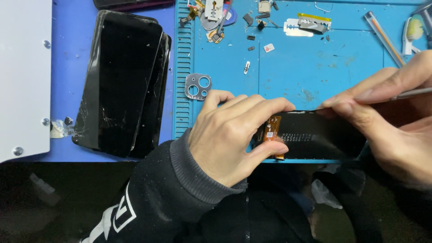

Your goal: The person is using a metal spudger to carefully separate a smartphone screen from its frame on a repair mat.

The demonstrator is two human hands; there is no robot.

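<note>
A black phone screen panel (315, 135) with an orange flex cable (272, 128) at its left end lies at the near edge of a blue repair mat (292, 72). My left hand (234, 135) grips the panel's left end, thumb under and fingers over the top edge. My right hand (387, 112) pinches a thin metal tool (411, 93) and rests its fingertips on the panel's upper edge near the right.
Two cracked black phone screens (121, 85) lie stacked on the left. A grey camera-lens frame (198, 86) sits by the mat's ridged strip. Razor blades (306, 24), small parts and screws lie at the mat's far side. A white device (22, 76) stands far left.
</note>
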